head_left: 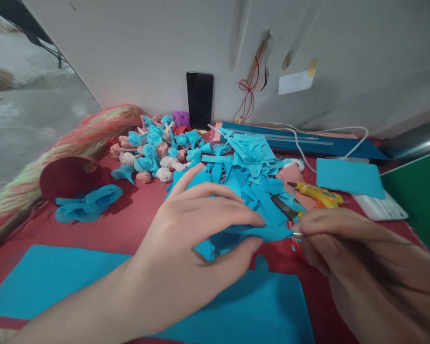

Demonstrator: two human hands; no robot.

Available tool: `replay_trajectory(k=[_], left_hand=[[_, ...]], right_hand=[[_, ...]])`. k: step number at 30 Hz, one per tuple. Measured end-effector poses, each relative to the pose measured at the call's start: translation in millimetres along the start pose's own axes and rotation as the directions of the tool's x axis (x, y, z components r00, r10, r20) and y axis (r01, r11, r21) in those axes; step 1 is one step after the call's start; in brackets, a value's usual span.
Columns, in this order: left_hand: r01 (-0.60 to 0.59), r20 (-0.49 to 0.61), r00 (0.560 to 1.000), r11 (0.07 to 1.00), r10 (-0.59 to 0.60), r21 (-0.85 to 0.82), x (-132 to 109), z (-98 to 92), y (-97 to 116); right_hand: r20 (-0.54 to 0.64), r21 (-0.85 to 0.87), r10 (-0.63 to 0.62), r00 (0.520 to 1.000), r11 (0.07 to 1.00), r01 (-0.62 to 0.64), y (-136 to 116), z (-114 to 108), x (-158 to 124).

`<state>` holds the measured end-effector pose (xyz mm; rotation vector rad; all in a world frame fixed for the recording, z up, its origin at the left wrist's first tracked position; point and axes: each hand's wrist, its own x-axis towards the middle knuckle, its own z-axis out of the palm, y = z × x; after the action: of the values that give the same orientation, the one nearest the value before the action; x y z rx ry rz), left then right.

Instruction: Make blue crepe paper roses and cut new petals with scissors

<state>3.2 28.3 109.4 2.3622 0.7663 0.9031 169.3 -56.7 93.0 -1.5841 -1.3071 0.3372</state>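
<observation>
My left hand (189, 239) pinches a strip of blue crepe paper (274, 231) between thumb and fingers, the index finger raised. The strip is gathered to a narrow end pointing right. At that end my right hand (347, 248) closes on a thin metallic wire (297, 234), which touches the paper; how far it runs inside is hidden. Beneath both hands lies a flat blue paper sheet (258, 306), with another blue sheet (57, 272) to the left. Behind the fingers spreads a heap of blue paper scraps (251, 153).
Several pink, white and blue paper roses (152, 148) are piled at the back. A dark phone (200, 99) leans on the wall. A yellow glue gun (317, 193), pliers (284, 206) and a white device (383, 208) lie right. A loose blue paper flower (89, 203) and a straw broom (32, 181) lie left.
</observation>
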Motion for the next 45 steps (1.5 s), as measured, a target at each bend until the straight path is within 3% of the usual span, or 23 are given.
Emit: replay_trajectory(k=[8, 13, 19, 27, 33, 45], left_hand=[[0.019, 0.042, 0.999, 0.988, -0.013, -0.151, 1, -0.3, -2], [0.123, 0.086, 0.991, 0.966, -0.106, -0.228, 2, -1.4, -1], [0.280, 0.097, 0.960, 0.901, -0.262, -0.332, 2, -1.9, -6], [0.359, 0.122, 0.930, 0.791, -0.346, -0.495, 2, 11.7, -9], [0.323, 0.106, 0.943, 0.788, -0.316, -0.525, -1, 15.4, -7], [0.311, 0.172, 0.950, 0.764, -0.260, -0.565, 0, 13.8, -12]], right_hand=[[-0.016, 0.003, 0.005, 1.000, 1.000, -0.005, -4, 1, -5], [-0.022, -0.031, 0.013, 1.000, 0.999, -0.014, -6, 4, -3], [0.160, 0.007, -0.067, 0.985, 0.998, 0.067, -3, 9, 5], [0.179, -0.005, -0.051, 0.983, 0.999, 0.052, 1, 17, 3], [0.161, -0.067, -0.088, 0.983, 0.993, 0.100, -4, 20, 10], [0.209, 0.010, -0.083, 0.974, 0.997, 0.083, -4, 18, 4]])
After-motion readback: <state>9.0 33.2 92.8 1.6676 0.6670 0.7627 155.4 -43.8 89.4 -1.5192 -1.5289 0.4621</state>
